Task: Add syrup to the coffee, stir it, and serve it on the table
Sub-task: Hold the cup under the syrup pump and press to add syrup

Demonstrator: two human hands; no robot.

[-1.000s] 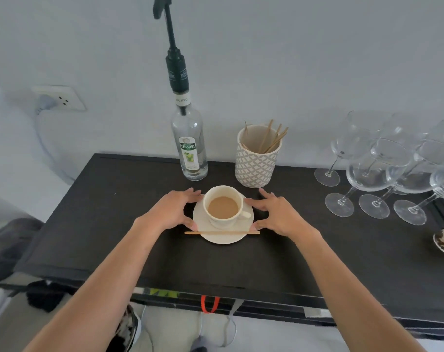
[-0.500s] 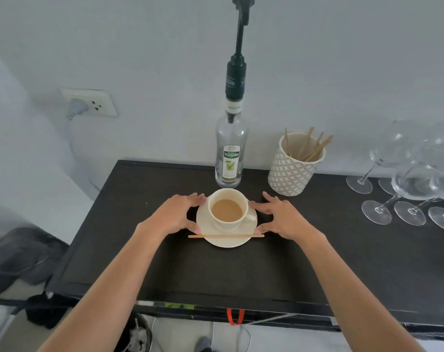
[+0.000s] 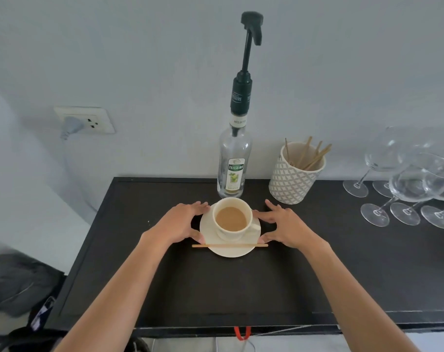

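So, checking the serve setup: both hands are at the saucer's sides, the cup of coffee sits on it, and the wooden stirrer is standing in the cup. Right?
Not quite. In the head view the wooden stirrer lies flat across the saucer's near edge, not in the cup. The left hand and right hand do flank the saucer.

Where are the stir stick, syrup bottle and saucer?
stir stick (image 3: 229, 245), head view, mid-length of stick
syrup bottle (image 3: 235, 174), head view, front label
saucer (image 3: 231, 252), head view, near rim
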